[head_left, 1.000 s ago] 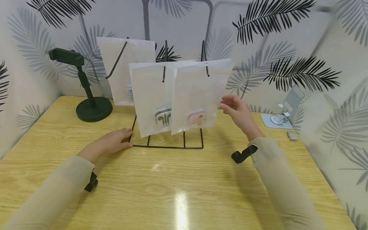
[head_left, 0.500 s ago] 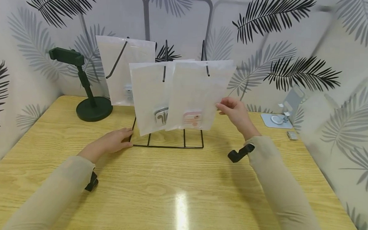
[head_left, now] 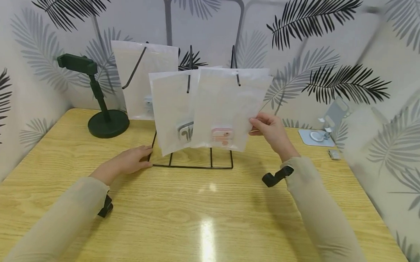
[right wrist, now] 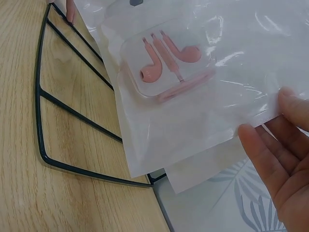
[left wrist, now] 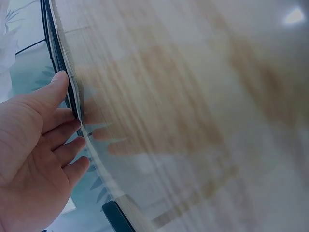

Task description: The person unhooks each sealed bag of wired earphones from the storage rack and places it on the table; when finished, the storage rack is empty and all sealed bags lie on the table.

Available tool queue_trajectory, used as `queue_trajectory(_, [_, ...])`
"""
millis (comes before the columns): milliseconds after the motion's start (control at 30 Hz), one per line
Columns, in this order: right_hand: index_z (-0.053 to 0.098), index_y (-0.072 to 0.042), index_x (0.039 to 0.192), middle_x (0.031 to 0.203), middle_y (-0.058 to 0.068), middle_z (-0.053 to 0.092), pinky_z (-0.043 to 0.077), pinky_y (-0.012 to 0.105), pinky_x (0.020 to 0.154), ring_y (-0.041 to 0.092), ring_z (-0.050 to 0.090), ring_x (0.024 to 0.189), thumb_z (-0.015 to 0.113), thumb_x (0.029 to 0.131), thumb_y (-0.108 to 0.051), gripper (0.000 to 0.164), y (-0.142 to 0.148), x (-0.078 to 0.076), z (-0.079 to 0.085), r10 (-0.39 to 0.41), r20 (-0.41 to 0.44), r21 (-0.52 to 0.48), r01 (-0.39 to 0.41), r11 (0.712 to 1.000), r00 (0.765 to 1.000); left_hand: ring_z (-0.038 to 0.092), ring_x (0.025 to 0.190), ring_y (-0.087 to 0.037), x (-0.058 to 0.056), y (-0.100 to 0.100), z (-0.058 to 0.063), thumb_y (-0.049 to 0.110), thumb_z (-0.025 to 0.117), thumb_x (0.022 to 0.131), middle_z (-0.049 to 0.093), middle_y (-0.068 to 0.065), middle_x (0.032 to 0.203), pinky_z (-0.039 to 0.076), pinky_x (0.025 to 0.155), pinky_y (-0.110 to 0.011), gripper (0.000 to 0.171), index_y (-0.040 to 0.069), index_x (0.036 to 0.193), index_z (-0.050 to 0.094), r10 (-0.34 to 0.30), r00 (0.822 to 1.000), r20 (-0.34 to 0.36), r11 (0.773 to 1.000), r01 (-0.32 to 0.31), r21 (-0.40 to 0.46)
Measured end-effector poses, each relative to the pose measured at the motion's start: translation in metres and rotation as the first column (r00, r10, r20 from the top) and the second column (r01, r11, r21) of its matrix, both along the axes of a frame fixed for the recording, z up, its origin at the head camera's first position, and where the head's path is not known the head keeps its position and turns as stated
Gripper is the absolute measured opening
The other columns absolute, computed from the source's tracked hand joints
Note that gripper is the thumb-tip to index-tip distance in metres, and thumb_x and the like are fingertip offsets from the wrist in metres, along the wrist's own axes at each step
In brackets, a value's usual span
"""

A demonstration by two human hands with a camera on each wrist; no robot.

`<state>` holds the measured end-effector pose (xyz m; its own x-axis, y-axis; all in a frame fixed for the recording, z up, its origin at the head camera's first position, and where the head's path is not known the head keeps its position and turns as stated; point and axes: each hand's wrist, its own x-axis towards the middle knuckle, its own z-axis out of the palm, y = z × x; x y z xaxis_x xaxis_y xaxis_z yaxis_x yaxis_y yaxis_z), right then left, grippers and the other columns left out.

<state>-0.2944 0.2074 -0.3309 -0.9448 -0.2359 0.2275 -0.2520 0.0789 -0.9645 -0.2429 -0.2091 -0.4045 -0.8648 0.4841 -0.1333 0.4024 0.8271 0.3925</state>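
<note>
A white plastic bag (head_left: 228, 104) with pink earphones in a clear case (right wrist: 166, 63) hangs from the right hook of a black wire rack (head_left: 194, 168). My right hand (head_left: 271, 133) pinches its right edge between thumb and fingers; in the right wrist view the thumb lies over the film. Behind it, part of another bag (right wrist: 205, 169) shows. To its left hangs a bag (head_left: 170, 106) holding dark earphones, partly covered. My left hand (head_left: 129, 160) rests against the rack's front left corner, its fingers loosely extended along the bar in the left wrist view.
Another white bag (head_left: 141, 81) hangs on the left hook. A dark green phone stand (head_left: 106, 123) stands left of the rack. At the back right are a pale blue folding stand (head_left: 317, 138) and a small grey block (head_left: 334, 154). All stand on a wooden table (head_left: 177, 231).
My right hand has moved onto the bag's right edge, and the pink-earphone bag has turned and flattened toward the front. My left hand has stayed at the rack's corner.
</note>
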Motion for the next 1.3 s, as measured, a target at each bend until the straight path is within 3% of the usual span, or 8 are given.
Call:
queue_trajectory(633, [0.066, 0.003, 0.089, 0.075, 0.003, 0.066, 0.054, 0.030, 0.067, 0.014, 0.063, 0.067, 0.059, 0.090, -0.005, 0.011, 0.011, 0.020, 0.004, 0.012, -0.082, -0.003, -0.012, 1.000, 0.997, 0.025, 0.129, -0.044, -0.004, 0.000, -0.005, 0.019, 0.057, 0.093, 0.029, -0.031, 0.140, 0.024, 0.103, -0.052, 0.058, -0.012, 0.136, 0.033, -0.015, 1.000, -0.014, 1.000, 0.015, -0.001])
queue_trajectory(967, [0.068, -0.002, 0.088, 0.077, 0.002, 0.066, 0.054, 0.030, 0.067, 0.015, 0.065, 0.066, 0.060, 0.090, -0.007, 0.010, 0.016, 0.033, 0.009, 0.008, -0.118, 0.055, -0.002, 0.999, 0.993, 0.026, 0.128, -0.044, -0.002, 0.001, -0.001, 0.019, 0.056, 0.093, 0.030, -0.032, 0.139, 0.024, 0.103, -0.053, 0.057, -0.013, 0.136, 0.033, -0.012, 1.000, -0.001, 1.000, 0.012, -0.010])
queue_trajectory(1300, [0.067, 0.001, 0.091, 0.081, 0.008, 0.061, 0.054, 0.032, 0.071, 0.017, 0.066, 0.068, 0.060, 0.090, -0.013, 0.016, 0.025, 0.049, 0.016, 0.006, -0.152, 0.129, 0.014, 0.992, 0.988, 0.026, 0.128, -0.045, 0.000, 0.002, 0.001, 0.019, 0.055, 0.094, 0.030, -0.032, 0.139, 0.024, 0.103, -0.053, 0.057, -0.013, 0.135, 0.034, -0.009, 1.000, -0.005, 1.000, 0.009, -0.009])
